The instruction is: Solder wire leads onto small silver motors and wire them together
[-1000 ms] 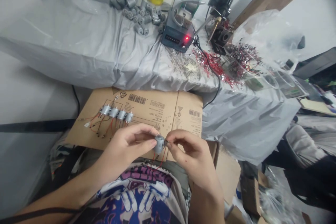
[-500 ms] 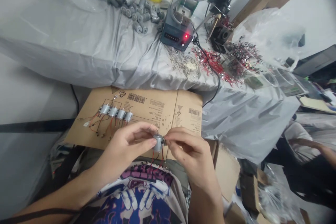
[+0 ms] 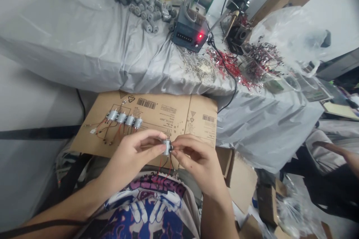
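Note:
My left hand (image 3: 131,157) pinches a small silver motor (image 3: 166,147) between thumb and fingers, just above my lap. My right hand (image 3: 196,162) is closed on the motor's right end, fingertips pressed at its terminals. Red and black wires (image 3: 165,164) hang from the motor toward my shirt. Both hands hover over the near edge of a flat cardboard sheet (image 3: 179,114). A row of several finished motors with wires (image 3: 125,118) lies on the cardboard to the left.
A table under grey cloth (image 3: 84,56) holds a pile of bare motors (image 3: 148,5), a soldering station with a red light (image 3: 192,31), a heap of red wires (image 3: 230,67) and a clear plastic bag (image 3: 286,37). Another person's arm (image 3: 336,153) shows at right.
The hands and motor shifted slightly up and left, and the motor turned in my fingers. Another person's arm came into view at the right edge.

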Demonstrator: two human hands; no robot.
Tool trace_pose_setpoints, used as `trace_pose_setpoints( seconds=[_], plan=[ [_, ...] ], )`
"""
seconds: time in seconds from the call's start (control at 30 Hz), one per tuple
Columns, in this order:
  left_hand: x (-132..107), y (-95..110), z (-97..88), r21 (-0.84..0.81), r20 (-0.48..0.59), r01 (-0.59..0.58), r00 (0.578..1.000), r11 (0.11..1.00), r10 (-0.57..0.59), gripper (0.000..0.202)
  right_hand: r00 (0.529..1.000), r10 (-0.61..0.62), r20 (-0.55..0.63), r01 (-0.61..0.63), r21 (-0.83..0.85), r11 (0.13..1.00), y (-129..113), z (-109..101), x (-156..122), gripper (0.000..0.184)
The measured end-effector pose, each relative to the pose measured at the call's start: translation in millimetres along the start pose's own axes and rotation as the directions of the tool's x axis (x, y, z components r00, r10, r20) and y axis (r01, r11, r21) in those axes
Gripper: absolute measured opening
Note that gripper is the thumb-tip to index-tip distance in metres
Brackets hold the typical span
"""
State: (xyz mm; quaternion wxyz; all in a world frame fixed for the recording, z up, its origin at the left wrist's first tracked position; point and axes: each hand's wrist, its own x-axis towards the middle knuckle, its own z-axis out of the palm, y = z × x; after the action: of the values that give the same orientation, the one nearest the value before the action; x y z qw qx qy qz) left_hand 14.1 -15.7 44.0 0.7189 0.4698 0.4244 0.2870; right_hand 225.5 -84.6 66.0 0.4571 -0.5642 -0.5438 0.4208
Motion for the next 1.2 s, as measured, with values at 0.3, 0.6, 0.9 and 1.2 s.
trace_pose_setpoints(
  seconds=[0.3,0.6,0.9,1.2],
  plan=[
    [5.9,0.2,-23.1,0.237,-0.058,-0.079,0.994,0.968,0.095,0.03,0.996,0.079,0.043,-0.085,0.168,0.982,34.9,26.8,19.2,0.016],
    [21.9,-11.3,-56.1,0.638,-0.058,-0.229,0.938,0.735,0.343,0.027,0.99,0.042,0.138,-0.055,0.092,0.994,57.1,35.8,45.8,0.033],
    [32.3,-11.2,-59.1,0.783,0.034,-0.317,0.881,0.535,0.471,0.048,0.967,-0.094,0.235,0.185,-0.4,0.898,41.0,40.8,58.0,0.04],
    [32.9,-3.5,-65.4,0.779,0.097,-0.336,0.898,0.529,0.429,0.059,0.953,-0.171,0.249,0.257,-0.375,0.891,45.6,43.9,65.9,0.036]
  ],
)
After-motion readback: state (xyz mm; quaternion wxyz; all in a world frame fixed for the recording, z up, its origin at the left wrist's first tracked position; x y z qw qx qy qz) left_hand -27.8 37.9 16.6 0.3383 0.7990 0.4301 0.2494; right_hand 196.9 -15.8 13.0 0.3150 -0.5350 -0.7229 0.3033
